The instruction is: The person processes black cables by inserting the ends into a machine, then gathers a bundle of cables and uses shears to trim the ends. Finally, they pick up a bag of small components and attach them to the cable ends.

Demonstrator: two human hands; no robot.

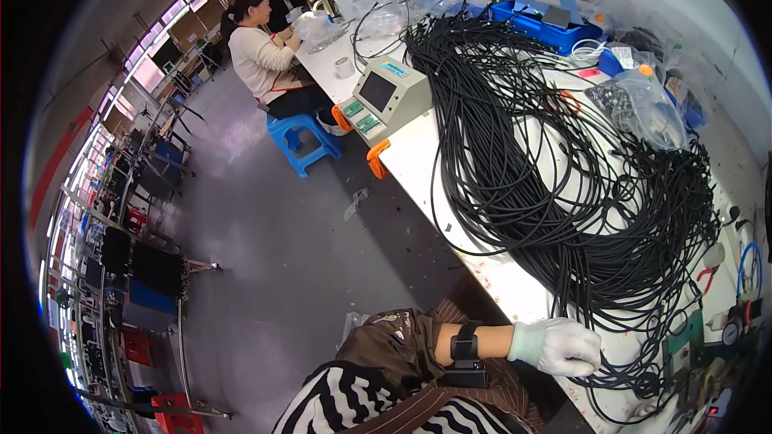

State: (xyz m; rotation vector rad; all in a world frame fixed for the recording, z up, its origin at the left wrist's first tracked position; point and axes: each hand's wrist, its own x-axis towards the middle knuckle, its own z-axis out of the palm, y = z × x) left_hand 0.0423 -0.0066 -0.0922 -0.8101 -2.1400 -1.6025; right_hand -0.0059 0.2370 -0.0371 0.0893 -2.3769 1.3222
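Right of bottom centre, I can see the left hand (pixel 568 347) in a white glove (pixel 553 342) with a pale green cuff (pixel 527 343). A black strap (pixel 464 343) rings the forearm (pixel 493 342), bearing a boxy black device (pixel 466 376). The bunched sleeve (pixel 378 350) is dark brown with small pale markings; along the lower edge come zebra-striped black-and-white cloth (pixel 342 400) and brown fabric (pixel 500 395), thinly pinstriped.

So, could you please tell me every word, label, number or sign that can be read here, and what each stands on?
None can be read clearly.
Grey box with a screen: blue-green marking on top, too small to read.
White label by the blue bin: too blurred to read.
Brown sleeve: small pale marks, too unclear to read.
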